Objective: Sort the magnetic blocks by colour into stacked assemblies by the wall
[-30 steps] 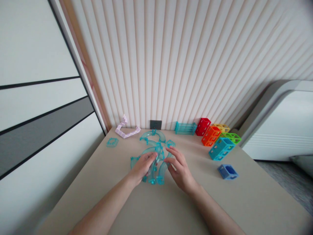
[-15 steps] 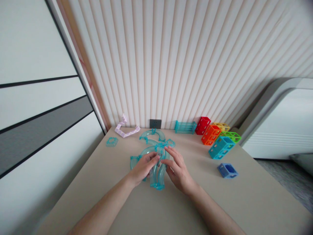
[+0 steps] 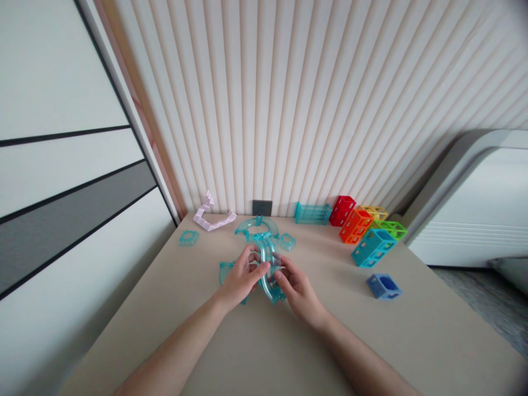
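Observation:
Over the middle of the table, a clear teal curved track piece is held up between both hands, its channels running roughly away from me. My left hand is closed on its left edge, thumb on top. On the other side my right hand grips the right edge with thumb and fingers. Just beyond lies another curved teal track, near the wall. A further teal piece shows partly behind my left hand; how it joins the rest is hidden.
A lilac folding strip and a small teal ring plate lie at the back left. Another ring plate is beyond my right hand. A teal rack-like piece, coloured block frames and a blue block stand to the right.
The curved track has been turned and tilted between the hands. My right hand's fingers, spread over the piece before, now close on its right edge.

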Demonstrator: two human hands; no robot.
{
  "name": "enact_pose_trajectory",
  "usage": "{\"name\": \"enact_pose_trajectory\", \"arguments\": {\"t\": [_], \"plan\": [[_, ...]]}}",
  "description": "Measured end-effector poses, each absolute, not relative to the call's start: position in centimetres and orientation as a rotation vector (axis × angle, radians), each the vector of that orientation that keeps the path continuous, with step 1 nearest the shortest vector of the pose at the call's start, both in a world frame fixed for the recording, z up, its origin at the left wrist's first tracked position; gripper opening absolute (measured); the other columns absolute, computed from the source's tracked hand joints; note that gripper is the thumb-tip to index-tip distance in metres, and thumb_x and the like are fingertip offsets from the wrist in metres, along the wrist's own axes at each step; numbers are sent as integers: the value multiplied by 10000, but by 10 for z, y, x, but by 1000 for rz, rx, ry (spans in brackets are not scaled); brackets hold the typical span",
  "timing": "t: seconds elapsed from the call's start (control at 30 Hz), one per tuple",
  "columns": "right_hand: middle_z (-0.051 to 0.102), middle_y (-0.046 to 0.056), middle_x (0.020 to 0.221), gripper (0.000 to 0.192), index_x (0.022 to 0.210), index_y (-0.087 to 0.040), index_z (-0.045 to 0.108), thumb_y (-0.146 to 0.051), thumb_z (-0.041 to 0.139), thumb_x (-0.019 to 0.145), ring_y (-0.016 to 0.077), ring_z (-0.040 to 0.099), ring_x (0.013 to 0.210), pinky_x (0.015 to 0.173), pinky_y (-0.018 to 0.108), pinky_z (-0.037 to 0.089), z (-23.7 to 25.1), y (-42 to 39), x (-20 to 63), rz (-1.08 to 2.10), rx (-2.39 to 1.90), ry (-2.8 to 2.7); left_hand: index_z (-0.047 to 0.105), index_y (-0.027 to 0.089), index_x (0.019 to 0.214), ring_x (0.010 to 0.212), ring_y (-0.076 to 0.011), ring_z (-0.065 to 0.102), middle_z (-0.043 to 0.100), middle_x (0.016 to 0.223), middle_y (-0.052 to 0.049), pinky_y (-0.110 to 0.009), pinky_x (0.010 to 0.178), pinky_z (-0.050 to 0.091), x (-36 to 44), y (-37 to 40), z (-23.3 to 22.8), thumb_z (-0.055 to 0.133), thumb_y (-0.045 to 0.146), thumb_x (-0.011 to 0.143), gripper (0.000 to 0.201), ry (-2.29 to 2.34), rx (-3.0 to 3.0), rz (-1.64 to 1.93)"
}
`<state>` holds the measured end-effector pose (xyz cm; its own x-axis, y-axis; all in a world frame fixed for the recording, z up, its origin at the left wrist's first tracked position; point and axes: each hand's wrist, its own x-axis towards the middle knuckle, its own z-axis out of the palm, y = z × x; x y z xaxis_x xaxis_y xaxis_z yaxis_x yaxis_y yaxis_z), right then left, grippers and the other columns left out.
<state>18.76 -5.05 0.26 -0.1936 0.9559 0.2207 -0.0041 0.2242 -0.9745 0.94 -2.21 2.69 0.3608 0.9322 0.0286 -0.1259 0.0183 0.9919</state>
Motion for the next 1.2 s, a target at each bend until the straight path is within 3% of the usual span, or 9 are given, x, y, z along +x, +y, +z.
{"name": "enact_pose_trajectory", "arguments": {"t": [0.2,0.6,0.77,0.9,1.2], "plan": [[677,28,861,462,1339,-207,561,-510,537,992,166,635,773,696,277,523,3,-53,188,1123,-984,-1469,483,252,1129,602,-78,556,609,969,9,-168,437,405,9,-23,27,680,490,885,394,799,1319,980],[668,22,875,411,1348,-227,520,-486,450,1036,163,635,783,710,268,534,1,-57,184,1053,-1017,-1485,483,248,1145,589,-71,522,642,1016,-11,-171,448,404,10,-25,28,652,491,907,380,790,1325,984],[657,14,815,438,1366,-221,453,-513,392,1045,159,627,679,618,266,535,1,-57,186,1012,-1069,-1397,496,252,1140,611,-81,532,647,990,-2,-185,490,432,10,-26,32,644,528,905,391,807,1300,992],[629,10,775,426,1333,-215,470,-514,422,1033,167,637,672,552,245,513,7,-58,188,899,-1109,-1457,497,252,1133,511,-51,470,637,951,16,-184,448,408,11,-26,32,645,552,897,409,818,1304,982],[645,52,949,372,1325,-237,547,-446,448,1033,142,641,659,519,226,521,7,-59,190,807,-1120,-1614,523,254,1147,496,-40,456,640,976,8,-178,424,377,10,-26,28,647,548,900,403,787,1338,914]]}}
